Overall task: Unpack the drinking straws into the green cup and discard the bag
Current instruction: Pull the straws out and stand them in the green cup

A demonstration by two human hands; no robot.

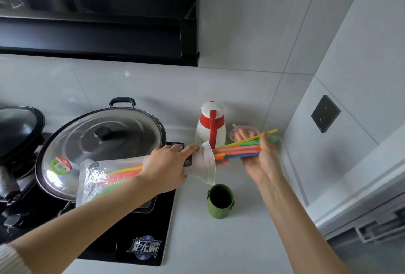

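- Two bare forearms are in view, one from each lower corner.
- The left hand [166, 167] wears no ring, watch or glove.
- The right hand [259, 157] is likewise free of jewellery or covering.
- A ribbed knit sleeve [11, 259], cream in colour, shows at the left arm's lower edge, pushed well up from the wrist.
- The right arm is bare along all that shows.
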